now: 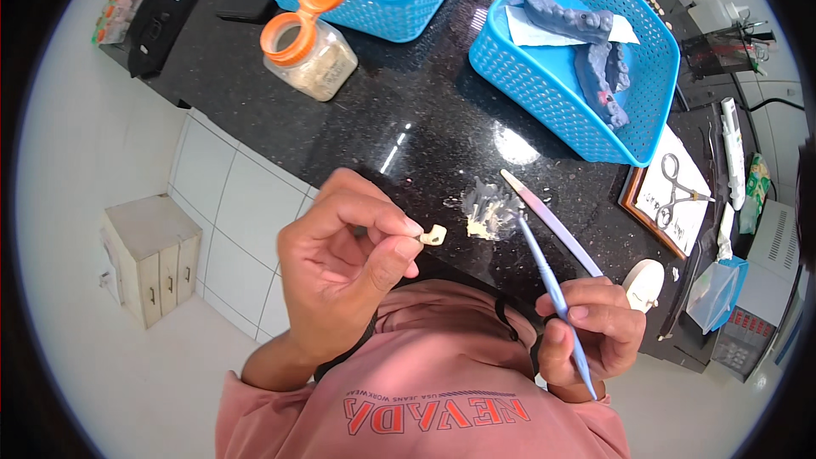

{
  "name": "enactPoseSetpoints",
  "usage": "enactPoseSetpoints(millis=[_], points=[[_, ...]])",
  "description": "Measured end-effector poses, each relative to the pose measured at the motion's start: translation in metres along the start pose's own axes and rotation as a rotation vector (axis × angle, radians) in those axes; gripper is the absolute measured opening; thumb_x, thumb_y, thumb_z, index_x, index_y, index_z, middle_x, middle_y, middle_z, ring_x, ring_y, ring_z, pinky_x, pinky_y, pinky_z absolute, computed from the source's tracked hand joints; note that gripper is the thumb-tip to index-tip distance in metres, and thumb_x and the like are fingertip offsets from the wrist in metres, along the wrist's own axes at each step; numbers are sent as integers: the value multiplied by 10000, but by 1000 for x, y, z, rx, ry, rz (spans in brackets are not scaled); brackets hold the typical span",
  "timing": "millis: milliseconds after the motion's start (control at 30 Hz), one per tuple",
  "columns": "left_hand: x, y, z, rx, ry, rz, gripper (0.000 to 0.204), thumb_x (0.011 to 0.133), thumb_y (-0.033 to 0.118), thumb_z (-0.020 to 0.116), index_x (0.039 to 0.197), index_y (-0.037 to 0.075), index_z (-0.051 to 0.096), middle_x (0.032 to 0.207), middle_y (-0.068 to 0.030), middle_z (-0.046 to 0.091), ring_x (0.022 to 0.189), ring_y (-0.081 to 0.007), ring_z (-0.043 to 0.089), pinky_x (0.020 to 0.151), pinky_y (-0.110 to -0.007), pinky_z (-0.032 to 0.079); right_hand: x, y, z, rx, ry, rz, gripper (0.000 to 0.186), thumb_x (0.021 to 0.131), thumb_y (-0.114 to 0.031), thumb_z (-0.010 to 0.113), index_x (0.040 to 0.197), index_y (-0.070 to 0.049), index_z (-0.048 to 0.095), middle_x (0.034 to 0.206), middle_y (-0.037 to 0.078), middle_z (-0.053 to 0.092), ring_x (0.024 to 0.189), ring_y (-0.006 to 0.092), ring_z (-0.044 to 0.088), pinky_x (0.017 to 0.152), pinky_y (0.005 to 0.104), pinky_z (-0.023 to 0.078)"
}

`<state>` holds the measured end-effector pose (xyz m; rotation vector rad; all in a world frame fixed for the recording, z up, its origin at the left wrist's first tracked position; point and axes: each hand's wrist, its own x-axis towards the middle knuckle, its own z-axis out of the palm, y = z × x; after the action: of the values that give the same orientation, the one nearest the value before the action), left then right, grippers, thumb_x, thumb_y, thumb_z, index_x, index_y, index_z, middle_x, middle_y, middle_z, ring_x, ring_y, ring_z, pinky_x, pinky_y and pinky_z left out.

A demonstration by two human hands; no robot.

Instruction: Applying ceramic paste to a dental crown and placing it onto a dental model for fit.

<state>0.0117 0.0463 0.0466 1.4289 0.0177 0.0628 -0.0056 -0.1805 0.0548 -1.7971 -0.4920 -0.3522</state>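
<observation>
Between the thumb and fingers of my left hand is a small cream tooth-shaped piece with a dark spot. My right hand grips a slim blue pointed tool, its tip at the edge of a grey and cream paste smear on the black speckled counter. A pink and lilac flat spatula lies beside the smear, its lower end near my right fingers. A white plaster piece sits just right of that hand.
An open orange-capped jar of powder stands back left. Blue baskets stand behind, one holding grey dental moulds. Scissor-like forceps lie on a wood-edged pad at right. A small cabinet is on the floor at left.
</observation>
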Motion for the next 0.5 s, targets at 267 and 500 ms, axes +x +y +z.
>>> enactPoseSetpoints(millis=[267,500], points=[[-18,7,11,-498,94,-254,84,890,45,657,906,48,574,844,-14,457,690,-73,472,516,-192,467,-7,5,-9,-78,-18,1,216,734,65,712,869,37,546,730,200,654,613,219,677,507,279,543],[-24,-8,16,-252,171,-167,69,866,-21,644,898,21,598,843,-38,505,640,-63,511,537,-189,463,-5,4,-7,-85,-56,9,242,721,75,730,884,38,555,737,185,658,611,218,671,504,269,537]])
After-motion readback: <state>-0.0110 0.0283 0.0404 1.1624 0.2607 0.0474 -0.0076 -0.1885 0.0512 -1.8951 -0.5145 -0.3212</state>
